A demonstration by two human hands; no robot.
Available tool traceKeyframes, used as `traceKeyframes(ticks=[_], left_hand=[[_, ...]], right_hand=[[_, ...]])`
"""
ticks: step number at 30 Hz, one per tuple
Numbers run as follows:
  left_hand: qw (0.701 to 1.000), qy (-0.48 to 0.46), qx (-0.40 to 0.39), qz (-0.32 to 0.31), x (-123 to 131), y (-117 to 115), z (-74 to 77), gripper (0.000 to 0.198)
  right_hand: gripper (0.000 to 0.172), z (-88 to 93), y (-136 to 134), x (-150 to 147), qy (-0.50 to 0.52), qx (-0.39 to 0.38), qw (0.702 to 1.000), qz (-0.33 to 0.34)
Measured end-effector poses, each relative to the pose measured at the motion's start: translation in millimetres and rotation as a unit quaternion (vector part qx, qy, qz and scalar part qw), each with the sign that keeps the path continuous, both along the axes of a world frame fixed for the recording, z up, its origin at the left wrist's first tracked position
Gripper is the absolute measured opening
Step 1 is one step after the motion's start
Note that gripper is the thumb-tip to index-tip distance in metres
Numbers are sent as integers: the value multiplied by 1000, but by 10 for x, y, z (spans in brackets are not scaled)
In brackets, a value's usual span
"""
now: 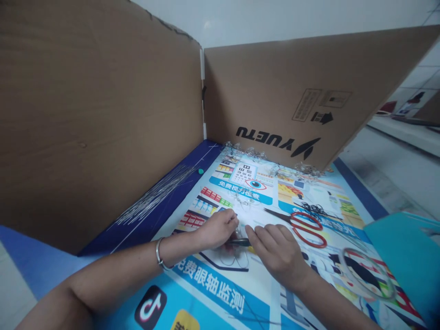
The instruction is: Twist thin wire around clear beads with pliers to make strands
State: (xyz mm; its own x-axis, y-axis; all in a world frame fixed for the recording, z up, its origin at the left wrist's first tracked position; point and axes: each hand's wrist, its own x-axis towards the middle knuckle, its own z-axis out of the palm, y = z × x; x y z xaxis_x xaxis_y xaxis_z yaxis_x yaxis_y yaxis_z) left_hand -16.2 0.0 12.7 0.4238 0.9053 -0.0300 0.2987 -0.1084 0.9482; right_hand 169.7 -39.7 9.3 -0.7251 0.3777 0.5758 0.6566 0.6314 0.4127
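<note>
My right hand (277,250) is closed around a pair of pliers (241,242), whose dark jaws point left toward my other hand. Its fingers cover most of the handles. My left hand (220,228) is pinched shut at the jaws, with a thin wire (245,262) looping out below it. What sits between the fingertips is mostly hidden. To the right of my hands lie scissors (302,224) with red handles and dark blades. A tangle of black wire (314,211) rests just behind them.
Straight silver wires (154,197) lie along the left cardboard panel (96,114). Small clear wire pieces (250,152) line the foot of the back cardboard panel (268,101). A wire coil (388,293) and a teal sheet (395,243) are at right, on the printed mat (206,286).
</note>
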Motion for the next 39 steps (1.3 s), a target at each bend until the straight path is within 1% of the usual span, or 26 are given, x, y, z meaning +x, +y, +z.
traceKeyframes(ticks=[2,5,8,12,17,23,33,39], left_hand=[[1000,19,-15,-7,1,-2,13,23],[997,72,-28,-20,2,-9,39,25],[994,90,-41,-34,4,-15,52,27],[993,88,-57,-44,11,-15,38,26],[995,77,-53,-34,20,-14,15,27],[994,69,-60,-60,8,-11,12,27],[993,66,-67,-68,1,-4,-37,30],[994,61,-68,-62,10,-15,-6,28]], right_hand=[[20,-3,1,2,2,2,1000,4],[19,-10,3,3,1,7,1000,7],[18,-15,6,0,-5,5,1000,1],[18,-23,12,-10,-11,3,1000,-4],[19,-33,16,-4,-9,1,1000,-6],[18,-42,2,3,-11,-3,1000,-6],[17,-29,-5,-7,-13,-2,1000,-10],[15,-46,6,-4,-13,-19,999,-24]])
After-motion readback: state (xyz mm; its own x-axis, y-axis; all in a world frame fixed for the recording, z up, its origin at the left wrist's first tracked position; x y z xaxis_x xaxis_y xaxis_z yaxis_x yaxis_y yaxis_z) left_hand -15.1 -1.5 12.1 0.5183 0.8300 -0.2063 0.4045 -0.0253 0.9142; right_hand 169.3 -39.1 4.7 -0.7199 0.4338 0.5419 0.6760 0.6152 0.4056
